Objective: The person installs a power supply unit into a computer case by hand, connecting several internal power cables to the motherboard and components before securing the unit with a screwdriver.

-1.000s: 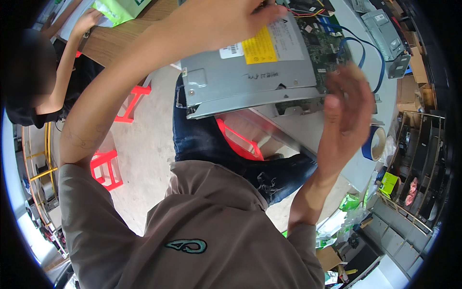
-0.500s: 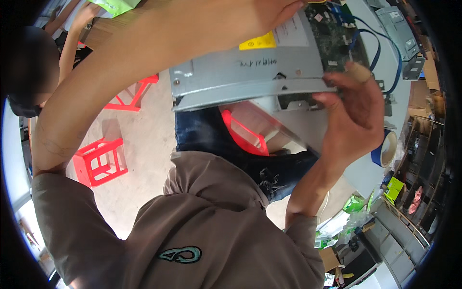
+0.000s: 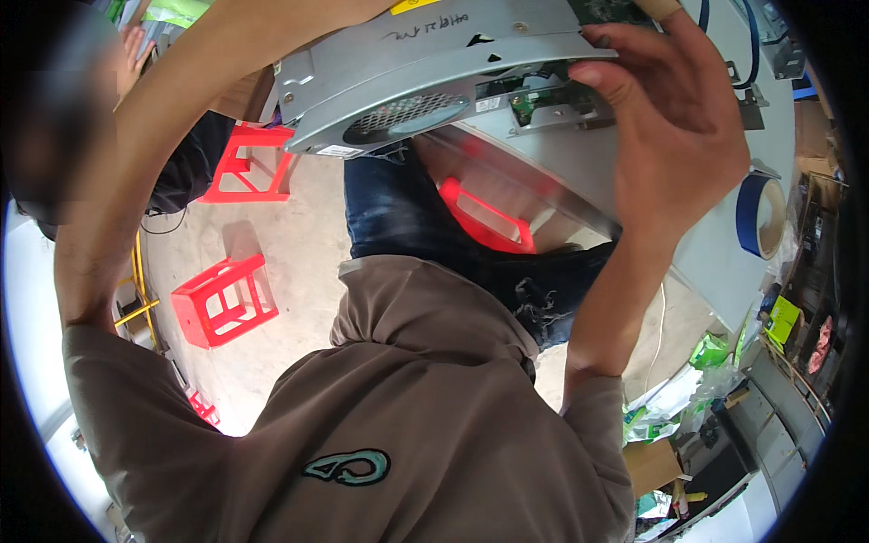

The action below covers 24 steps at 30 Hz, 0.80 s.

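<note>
- A co-worker's hand (image 3: 134, 52) is well left of the grey table (image 3: 715, 267), near a green packet (image 3: 176, 11), also left of it.
- A red stool (image 3: 192, 315) stands on the floor, well left of the table; a second red stool (image 3: 262, 136) stands farther back on that same side.
- The left forearm (image 3: 172, 100) reaches up from left of the table toward the metal box. The left hand lies past the upper edge of the view, so I cannot tell its grip.
- The metal box (image 3: 434, 45) is raised at the table's left edge: its left end juts out past the table and its right end is over the tabletop. A mesh panel (image 3: 407, 118) shows in its near side.
- Blue jeans (image 3: 389, 213) cover the legs at the table's left edge, with a third red stool (image 3: 496, 237) between them.
- A green circuit board (image 3: 548, 109) shows just below the box's near lip, over the table.
- The right hand (image 3: 679, 136) is above the table, thumb and forefinger slightly parted around the box's right corner; whether they press on it, I cannot tell.
- A roll of blue tape (image 3: 751, 215) stands on its edge at the table's right side.
</note>
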### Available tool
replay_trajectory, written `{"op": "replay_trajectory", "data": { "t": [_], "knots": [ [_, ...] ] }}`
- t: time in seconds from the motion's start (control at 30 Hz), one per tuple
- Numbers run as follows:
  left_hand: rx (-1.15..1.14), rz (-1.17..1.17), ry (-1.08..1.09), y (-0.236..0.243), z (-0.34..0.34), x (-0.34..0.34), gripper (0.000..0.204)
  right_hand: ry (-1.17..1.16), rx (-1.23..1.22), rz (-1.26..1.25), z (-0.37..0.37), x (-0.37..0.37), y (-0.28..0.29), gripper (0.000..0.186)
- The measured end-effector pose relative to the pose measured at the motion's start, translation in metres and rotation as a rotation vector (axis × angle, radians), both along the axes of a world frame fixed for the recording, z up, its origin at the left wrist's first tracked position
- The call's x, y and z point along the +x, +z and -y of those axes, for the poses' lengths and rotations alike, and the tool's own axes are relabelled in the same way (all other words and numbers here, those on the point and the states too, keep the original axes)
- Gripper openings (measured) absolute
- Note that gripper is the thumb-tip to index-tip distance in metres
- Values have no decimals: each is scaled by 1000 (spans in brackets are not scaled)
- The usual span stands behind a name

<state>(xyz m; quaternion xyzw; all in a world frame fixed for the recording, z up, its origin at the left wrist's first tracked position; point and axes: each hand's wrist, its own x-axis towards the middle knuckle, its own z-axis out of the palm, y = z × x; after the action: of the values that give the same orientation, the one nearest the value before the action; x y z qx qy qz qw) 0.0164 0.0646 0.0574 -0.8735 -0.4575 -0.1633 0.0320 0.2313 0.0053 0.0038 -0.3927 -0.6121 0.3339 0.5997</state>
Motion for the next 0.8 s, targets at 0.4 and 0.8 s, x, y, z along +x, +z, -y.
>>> {"op": "replay_trajectory", "data": {
  "t": [0.4,0.8],
  "knots": [
    [34,60,-93,4,-12,-15,31,21,182,39,-1,7,-17,55],
    [-406,412,-3,-2,18,-80,47,-107,19,157,1,6,-19,55]
  ]
}}
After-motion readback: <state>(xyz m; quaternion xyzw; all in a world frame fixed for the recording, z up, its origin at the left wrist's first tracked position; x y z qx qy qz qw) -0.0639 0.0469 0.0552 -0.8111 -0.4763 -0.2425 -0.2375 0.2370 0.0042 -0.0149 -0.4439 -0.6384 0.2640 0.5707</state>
